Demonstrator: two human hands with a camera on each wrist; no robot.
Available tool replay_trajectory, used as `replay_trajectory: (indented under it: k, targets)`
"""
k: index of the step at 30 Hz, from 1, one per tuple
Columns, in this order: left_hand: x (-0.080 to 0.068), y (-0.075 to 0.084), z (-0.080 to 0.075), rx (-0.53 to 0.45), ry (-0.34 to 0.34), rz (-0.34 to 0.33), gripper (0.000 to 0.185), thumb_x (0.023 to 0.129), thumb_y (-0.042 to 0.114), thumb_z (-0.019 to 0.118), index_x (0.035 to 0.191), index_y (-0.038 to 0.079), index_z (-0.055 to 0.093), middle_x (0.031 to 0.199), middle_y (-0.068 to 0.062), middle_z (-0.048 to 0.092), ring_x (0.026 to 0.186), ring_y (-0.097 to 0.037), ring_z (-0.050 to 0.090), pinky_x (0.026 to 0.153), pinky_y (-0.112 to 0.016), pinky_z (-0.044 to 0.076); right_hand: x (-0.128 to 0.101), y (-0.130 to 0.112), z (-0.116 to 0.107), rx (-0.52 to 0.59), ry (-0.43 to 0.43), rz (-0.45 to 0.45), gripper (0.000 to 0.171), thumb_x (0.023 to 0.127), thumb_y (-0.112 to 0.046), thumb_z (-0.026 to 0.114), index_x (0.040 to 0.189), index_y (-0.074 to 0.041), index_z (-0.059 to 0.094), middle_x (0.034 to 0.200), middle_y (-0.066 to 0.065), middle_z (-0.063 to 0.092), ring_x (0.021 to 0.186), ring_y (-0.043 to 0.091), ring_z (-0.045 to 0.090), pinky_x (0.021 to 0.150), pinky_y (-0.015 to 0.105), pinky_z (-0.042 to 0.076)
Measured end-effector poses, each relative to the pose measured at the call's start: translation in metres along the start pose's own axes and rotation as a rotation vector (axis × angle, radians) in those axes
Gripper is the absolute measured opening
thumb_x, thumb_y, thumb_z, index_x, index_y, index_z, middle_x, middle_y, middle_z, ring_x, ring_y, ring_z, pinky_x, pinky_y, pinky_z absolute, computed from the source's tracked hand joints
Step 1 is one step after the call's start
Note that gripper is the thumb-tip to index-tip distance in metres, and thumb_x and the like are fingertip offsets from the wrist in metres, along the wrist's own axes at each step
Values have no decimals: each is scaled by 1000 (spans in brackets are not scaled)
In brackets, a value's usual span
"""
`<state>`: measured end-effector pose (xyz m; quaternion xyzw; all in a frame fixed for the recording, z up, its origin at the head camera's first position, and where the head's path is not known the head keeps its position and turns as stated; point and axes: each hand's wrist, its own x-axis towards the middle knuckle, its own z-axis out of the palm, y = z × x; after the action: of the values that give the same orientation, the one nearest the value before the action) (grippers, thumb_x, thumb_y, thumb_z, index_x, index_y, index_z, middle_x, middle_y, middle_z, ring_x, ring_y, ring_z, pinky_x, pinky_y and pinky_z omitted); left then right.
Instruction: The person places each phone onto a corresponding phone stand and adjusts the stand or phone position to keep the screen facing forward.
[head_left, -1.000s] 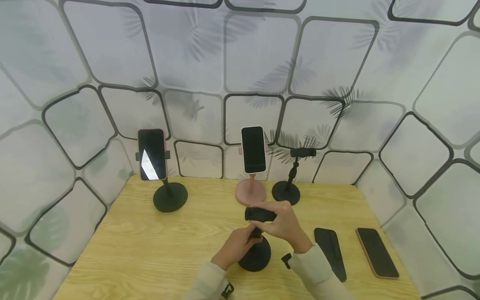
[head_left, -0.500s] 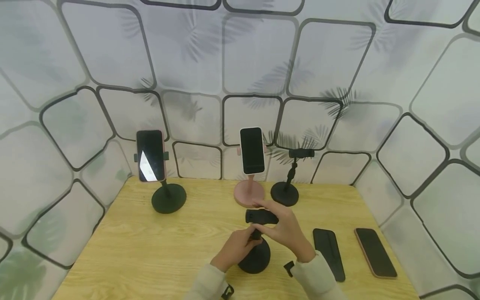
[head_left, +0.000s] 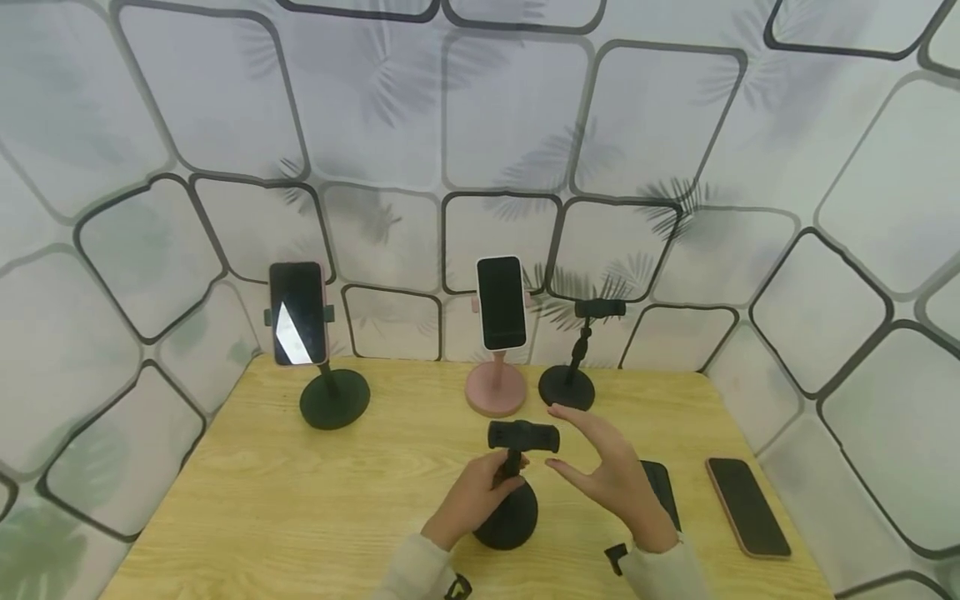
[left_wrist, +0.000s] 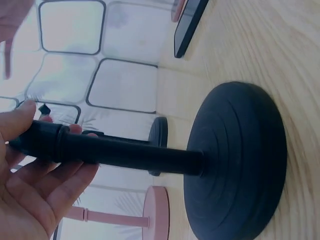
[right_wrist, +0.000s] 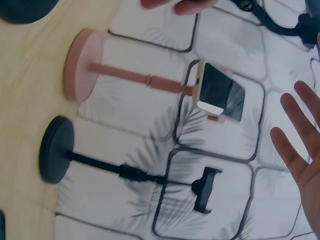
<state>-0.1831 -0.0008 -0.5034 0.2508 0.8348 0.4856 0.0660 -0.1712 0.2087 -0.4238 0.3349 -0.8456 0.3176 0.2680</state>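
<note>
Landmark: black phone stand (head_left: 512, 487), upright on its round base near the front middle of the wooden table (head_left: 247, 492); its clamp head is empty.
Left hand: left hand (head_left: 471, 497) grips the stem of the black phone stand, fingers (left_wrist: 30, 185) curled round the stem just below the head, thumb on top.
Right hand: right hand (head_left: 613, 477) hovers just right of the stand's head, fingers (right_wrist: 295, 145) straight and spread, palm facing the stand; it holds nothing and is clear of the clamp.
Surface: light wood-grain tabletop, pale yellow, with straight edges at left and right.
Behind the stand: pink stand (head_left: 496, 389) carrying a white-edged phone (head_left: 501, 302), screen dark, upright.
Behind and right of the stand: second black stand (head_left: 567, 385) with an empty clamp, just beside the pink stand.
Behind and left of the stand: third black stand (head_left: 334, 397) carrying a pink-cased phone (head_left: 297, 313), well apart from the others.
Right of the stand: flat black phone (head_left: 662, 490), partly hidden by the right hand; farther right, a pink-edged phone (head_left: 747, 507) lying face up near the table's right edge.
Room: pale wall covering (head_left: 517, 125) on all sides of the table, printed with dark rounded-square outlines and grey palm-leaf shadows.
</note>
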Motion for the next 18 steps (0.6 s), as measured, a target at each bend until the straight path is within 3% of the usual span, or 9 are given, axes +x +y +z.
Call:
replay_trajectory:
  k: [2, 5, 10, 13, 18]
  targets:
    - [0, 2, 1, 11, 15, 2, 22, 94, 20, 57, 114, 11, 61, 111, -7, 67, 101, -15, 65, 81, -22, 54, -10, 9, -3, -23, 13, 26, 58, 86, -42, 63, 131, -6, 53, 123, 10, 63, 111, 21, 59, 105, 10, 33]
    - [0, 3, 2, 23, 13, -2, 16, 94, 20, 56, 107, 13, 61, 106, -4, 68, 99, -13, 65, 80, -22, 54, -27, 25, -7, -123, 31, 54, 59, 80, -32, 75, 129, -6, 55, 120, 10, 65, 107, 22, 61, 102, 10, 36]
    - [2, 3, 2, 32, 0, -19, 8, 95, 24, 53, 99, 18, 57, 100, 1, 67, 94, -7, 63, 78, -23, 53, -57, 52, -13, -326, -5, 103, 71, 61, -10, 86, 127, -8, 58, 114, 9, 68, 96, 25, 66, 85, 31, 52]
    - [3, 2, 3, 31, 8, -18, 10, 95, 28, 52, 99, 19, 56, 98, 3, 66, 93, -6, 61, 78, -23, 52, -76, 71, -14, -392, -48, 151, 70, 61, -12, 87, 125, -7, 58, 108, 10, 69, 90, 25, 67, 76, 40, 55]
    - [3, -1, 4, 35, 25, -14, 12, 96, 30, 51, 99, 20, 56, 98, 4, 65, 91, -5, 60, 77, -22, 52, -103, 98, -10, -446, -112, 218, 64, 64, -13, 85, 122, -4, 59, 105, 14, 70, 85, 28, 69, 71, 40, 56]
